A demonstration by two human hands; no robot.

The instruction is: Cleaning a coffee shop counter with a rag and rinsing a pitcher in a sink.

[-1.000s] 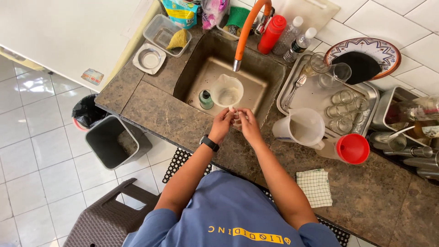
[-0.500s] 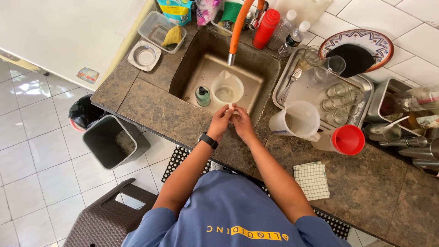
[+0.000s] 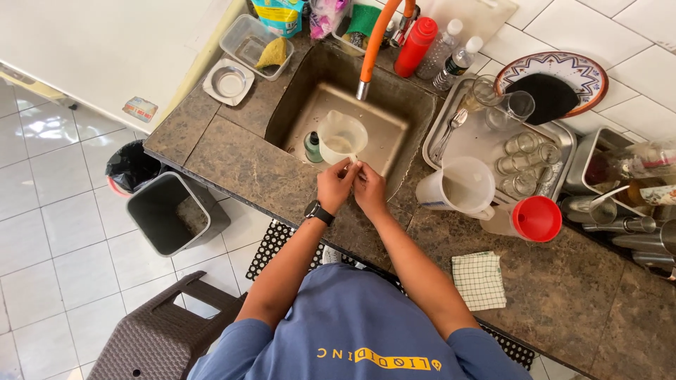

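At sink's front rim | my left hand and right hand pinch something small, cannot tell what; plastic jug at 12 o'clock, left nearer

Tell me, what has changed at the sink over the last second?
Very little. The left hand and right hand stay pressed together over the front edge of the sink, fingers working on something too small to make out. The plastic jug in the sink, the big jug and the red lid have not moved.
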